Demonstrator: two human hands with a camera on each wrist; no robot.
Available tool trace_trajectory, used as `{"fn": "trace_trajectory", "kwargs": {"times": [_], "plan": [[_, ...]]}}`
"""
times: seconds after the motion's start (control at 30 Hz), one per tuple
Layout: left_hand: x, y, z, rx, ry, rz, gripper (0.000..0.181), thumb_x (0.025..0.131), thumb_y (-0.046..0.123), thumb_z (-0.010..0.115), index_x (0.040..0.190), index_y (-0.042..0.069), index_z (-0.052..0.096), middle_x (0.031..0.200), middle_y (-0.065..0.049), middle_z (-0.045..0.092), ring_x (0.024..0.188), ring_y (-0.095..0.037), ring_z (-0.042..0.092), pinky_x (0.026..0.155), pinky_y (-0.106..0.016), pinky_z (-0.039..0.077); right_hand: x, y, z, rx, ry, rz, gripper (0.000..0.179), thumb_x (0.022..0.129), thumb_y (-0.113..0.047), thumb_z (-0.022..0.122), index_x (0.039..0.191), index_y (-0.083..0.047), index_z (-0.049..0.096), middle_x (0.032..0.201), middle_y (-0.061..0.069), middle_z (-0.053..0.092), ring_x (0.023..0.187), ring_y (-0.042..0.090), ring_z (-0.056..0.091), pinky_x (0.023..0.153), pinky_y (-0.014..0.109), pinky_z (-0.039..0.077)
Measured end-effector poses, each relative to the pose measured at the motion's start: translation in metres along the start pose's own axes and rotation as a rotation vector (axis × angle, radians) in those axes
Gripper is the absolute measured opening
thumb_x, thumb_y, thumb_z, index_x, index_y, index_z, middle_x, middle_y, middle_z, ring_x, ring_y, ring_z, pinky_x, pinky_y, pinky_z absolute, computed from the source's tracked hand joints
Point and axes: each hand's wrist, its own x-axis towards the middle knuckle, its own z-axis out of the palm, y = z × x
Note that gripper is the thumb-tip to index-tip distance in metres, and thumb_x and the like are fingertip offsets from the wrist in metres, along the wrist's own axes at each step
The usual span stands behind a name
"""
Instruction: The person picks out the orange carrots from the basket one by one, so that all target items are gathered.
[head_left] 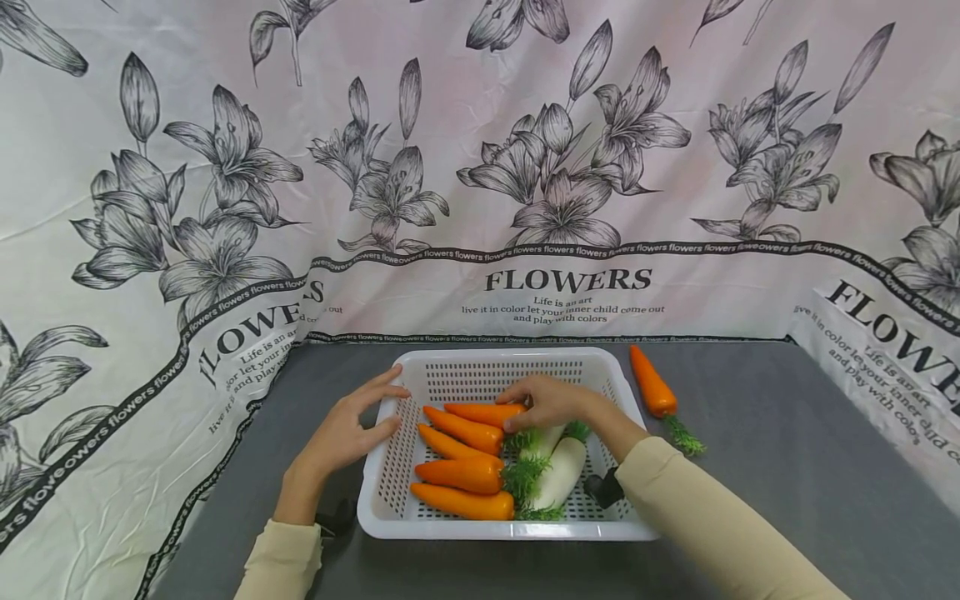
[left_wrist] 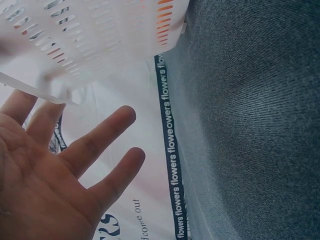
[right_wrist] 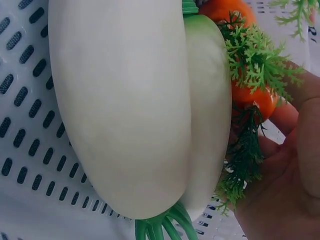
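Note:
A white perforated plastic basket [head_left: 517,527] holds several orange carrots [head_left: 459,474] with green fronds, lying side by side on its left. White radishes [head_left: 561,473] lie to their right; in the right wrist view two radishes [right_wrist: 120,110] fill the middle. My right hand [head_left: 551,402] reaches into the basket and pinches the thick end of the rearmost carrot [head_left: 476,412] between thumb and fingers. On the basket's left rim rest fingers of my left hand [head_left: 347,429], its thumb and fingers spread. The left wrist view shows that hand's extended fingers [left_wrist: 102,137] beside the basket wall.
Another carrot [head_left: 654,385] lies on the grey table [head_left: 765,467], right of the basket. A flower-printed cloth [head_left: 555,208] hangs behind and at both sides. A dark wrist-worn device [head_left: 604,489] sits at the right sleeve, over the basket's right side.

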Motion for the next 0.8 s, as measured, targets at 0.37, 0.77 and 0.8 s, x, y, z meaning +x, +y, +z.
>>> {"fn": "trace_trajectory", "kwargs": {"times": [0.37, 0.77, 0.8], "plan": [[0.0002, -0.0006, -0.0003, -0.004, -0.006, 0.0, 0.038, 0.094, 0.026, 0.069, 0.132, 0.023, 0.067, 0.165, 0.002, 0.037, 0.152, -0.036, 0.035, 0.113, -0.069, 0.034, -0.0004, -0.0025, 0.0029, 0.007, -0.008, 0.058, 0.047, 0.103, -0.033, 0.056, 0.142, -0.007, 0.059, 0.146, 0.016, 0.059, 0.137, 0.037, 0.053, 0.116, 0.055, 0.039], [-0.0005, 0.0003, -0.0004, -0.005, -0.008, -0.011, 0.039, 0.094, 0.026, 0.069, 0.132, 0.022, 0.067, 0.165, 0.003, 0.037, 0.152, -0.036, 0.035, 0.113, -0.068, 0.035, 0.0, -0.0044, 0.005, -0.016, -0.066, 0.104, 0.055, 0.099, -0.039, 0.059, 0.146, -0.01, 0.056, 0.149, 0.013, 0.057, 0.14, 0.037, 0.05, 0.117, 0.058, 0.036], [-0.0004, 0.0003, -0.0004, -0.007, -0.009, -0.013, 0.039, 0.094, 0.026, 0.069, 0.133, 0.022, 0.067, 0.165, 0.003, 0.037, 0.152, -0.036, 0.035, 0.113, -0.068, 0.035, 0.0002, -0.0046, 0.0051, -0.014, -0.076, 0.111, 0.055, 0.1, -0.04, 0.058, 0.147, -0.011, 0.055, 0.15, 0.012, 0.056, 0.141, 0.037, 0.049, 0.117, 0.058, 0.035]]}}
